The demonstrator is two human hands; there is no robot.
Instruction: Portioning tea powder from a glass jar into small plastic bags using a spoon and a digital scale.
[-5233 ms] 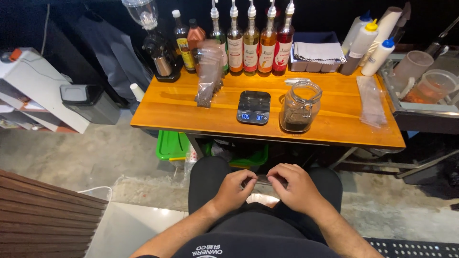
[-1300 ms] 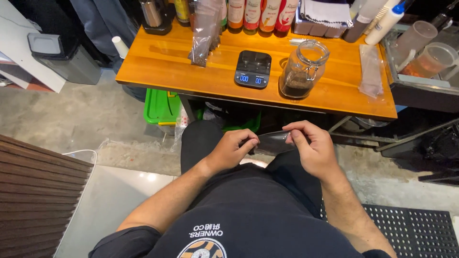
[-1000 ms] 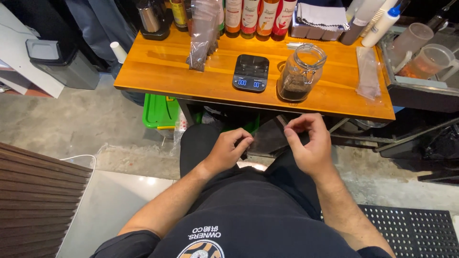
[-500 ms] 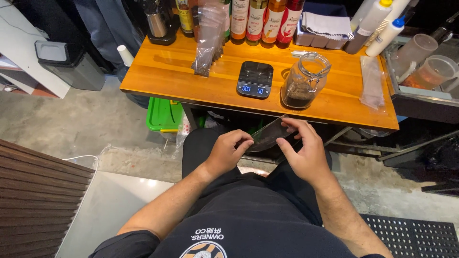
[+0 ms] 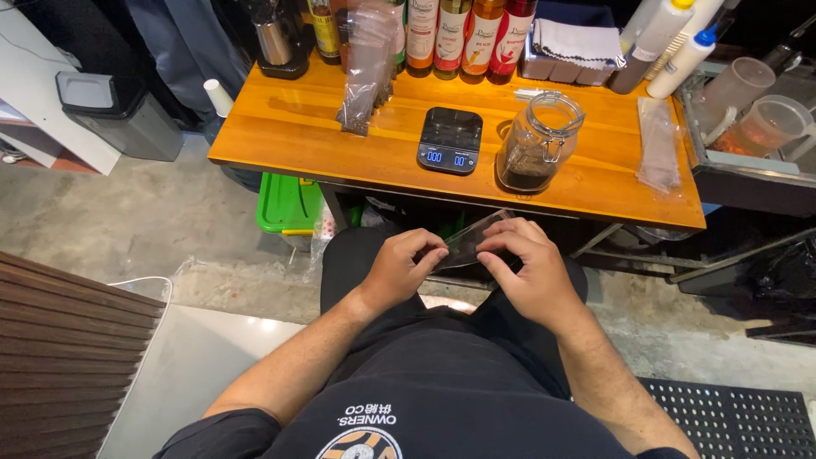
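Both hands pinch a clear pouch [image 5: 473,245] (glass jar [image 5: 537,144] holds dark grounds).

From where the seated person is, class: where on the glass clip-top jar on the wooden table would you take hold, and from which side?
Grip the glass jar round its body below the shoulder, coming from its right. The wire clasp sits on the near front of the jar and the digital scale stands close on its left, so the right flank is freest. It stands upright with dark contents at the bottom; a level grip probably suits it.
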